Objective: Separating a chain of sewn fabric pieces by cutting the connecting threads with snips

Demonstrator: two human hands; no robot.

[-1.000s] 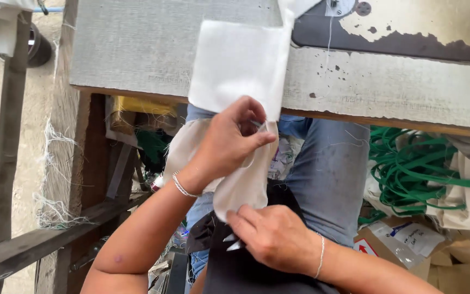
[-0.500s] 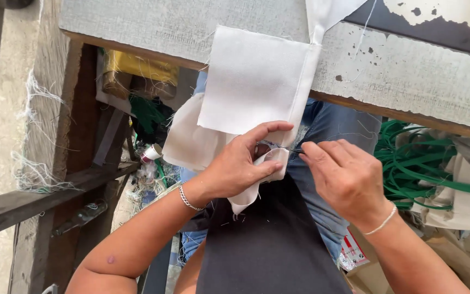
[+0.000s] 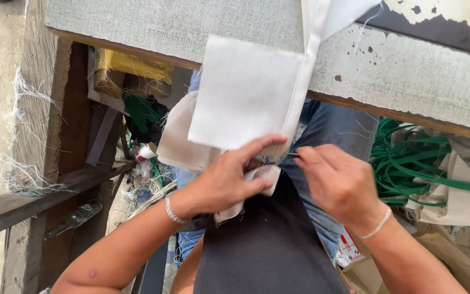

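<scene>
Right hand [image 3: 339, 182] has closed in since before, now pinching a dark tool at the white cloth [image 3: 246, 100]; left hand [image 3: 229, 177] still clamps the cloth's lower edge.

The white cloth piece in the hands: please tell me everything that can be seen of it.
The white cloth piece is a woven, roughly square panel joined to a folded strip along its right edge. It hangs from the grey table edge down over the person's lap. The left hand pinches its lower edge, and the right hand brings a small dark tool to that same spot.
</scene>
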